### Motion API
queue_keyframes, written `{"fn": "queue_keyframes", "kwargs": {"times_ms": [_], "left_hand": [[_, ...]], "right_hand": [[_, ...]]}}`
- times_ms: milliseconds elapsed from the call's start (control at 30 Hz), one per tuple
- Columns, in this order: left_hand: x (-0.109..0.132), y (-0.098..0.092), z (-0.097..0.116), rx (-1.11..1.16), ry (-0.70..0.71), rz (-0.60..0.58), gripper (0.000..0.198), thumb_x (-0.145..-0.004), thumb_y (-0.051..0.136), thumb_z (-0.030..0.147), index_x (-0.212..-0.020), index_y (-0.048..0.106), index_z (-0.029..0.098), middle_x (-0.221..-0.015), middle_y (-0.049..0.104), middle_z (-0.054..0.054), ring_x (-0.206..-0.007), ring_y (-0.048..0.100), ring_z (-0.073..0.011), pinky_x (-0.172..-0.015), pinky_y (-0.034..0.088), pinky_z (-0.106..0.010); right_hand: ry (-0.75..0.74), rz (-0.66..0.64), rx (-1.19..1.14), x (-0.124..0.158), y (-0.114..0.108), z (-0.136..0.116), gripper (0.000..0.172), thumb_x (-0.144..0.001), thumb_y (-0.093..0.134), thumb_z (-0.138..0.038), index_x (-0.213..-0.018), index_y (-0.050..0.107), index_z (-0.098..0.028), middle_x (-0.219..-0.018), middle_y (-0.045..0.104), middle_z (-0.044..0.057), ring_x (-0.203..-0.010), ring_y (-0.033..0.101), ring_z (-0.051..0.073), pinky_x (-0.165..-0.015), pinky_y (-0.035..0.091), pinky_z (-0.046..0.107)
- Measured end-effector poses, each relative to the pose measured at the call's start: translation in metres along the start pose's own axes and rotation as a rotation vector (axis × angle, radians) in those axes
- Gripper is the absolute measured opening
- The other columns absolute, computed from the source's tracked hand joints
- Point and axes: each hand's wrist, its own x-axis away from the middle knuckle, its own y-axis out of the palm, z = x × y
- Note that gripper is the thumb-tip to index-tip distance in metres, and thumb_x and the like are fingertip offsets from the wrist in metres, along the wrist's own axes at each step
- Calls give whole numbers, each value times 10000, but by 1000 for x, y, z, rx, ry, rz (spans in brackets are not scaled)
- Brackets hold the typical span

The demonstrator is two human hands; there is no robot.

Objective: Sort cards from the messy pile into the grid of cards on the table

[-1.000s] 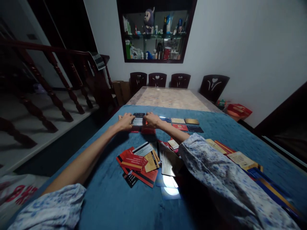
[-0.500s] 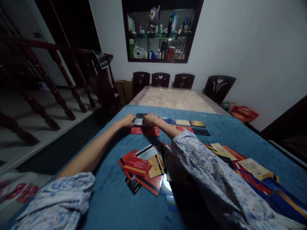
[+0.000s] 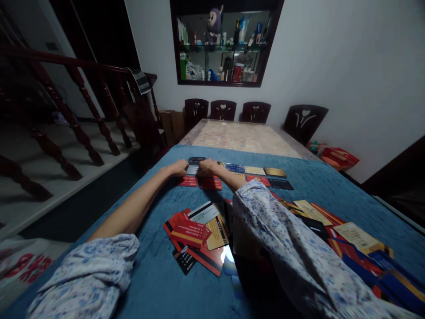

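At the far end of the blue cloth, my left hand (image 3: 180,168) has its fingers closed at the left edge of a pale card (image 3: 192,169). My right hand (image 3: 208,167) is curled over that card's right edge, its fingertips partly hidden. Just behind lies a black card (image 3: 197,160). Two red cards, the left one (image 3: 187,181) and the right one (image 3: 211,183), lie in front. Rightward the rows continue with a blue card (image 3: 235,168), a cream card (image 3: 254,170), a gold card (image 3: 275,172), a red card (image 3: 258,180) and a black card (image 3: 281,184).
Nearer me is a loose pile of overlapping cards (image 3: 191,232). Another spread of cards (image 3: 357,237) lies on the right, past my right sleeve. The blue cloth (image 3: 149,266) covers the near part of the marble-topped table (image 3: 237,135). Dark chairs (image 3: 223,110) stand beyond.
Both hands stay at the pale card with hardly any motion. My right forearm has shifted slightly left, and the view has moved a little.
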Motion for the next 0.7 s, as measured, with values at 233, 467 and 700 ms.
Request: {"fn": "queue_keyframes", "kwargs": {"times_ms": [233, 467, 700], "left_hand": [[0, 2, 0, -2, -3, 15, 365, -653, 564, 72, -975, 715, 154, -939, 700, -82, -892, 641, -222, -757, 484, -253], [2, 5, 0, -60, -7, 58, 441, -656, 525, 64, -1042, 716, 160, -968, 705, -74, -897, 647, -199, -735, 477, -219], [10, 4, 0, 12, -17, 85, 362, -651, 509, 64, -936, 718, 143, -853, 706, -61, -805, 636, -194, -689, 475, -225]], "right_hand": [[-52, 51, 3, -2, 4, 3, 410, -832, 614, -278, -1213, 683, -142, -1264, 669, 207, -1211, 601, 336, -986, 497, 477], [-65, 83, 26, 0, 7, 2, 391, -848, 579, -246, -1218, 685, -174, -1286, 664, 177, -1250, 578, 328, -1030, 470, 502], [-73, 98, 33, 1, 9, 3, 350, -864, 575, -263, -1178, 706, -178, -1270, 669, 178, -1232, 584, 330, -1004, 481, 503]]}}
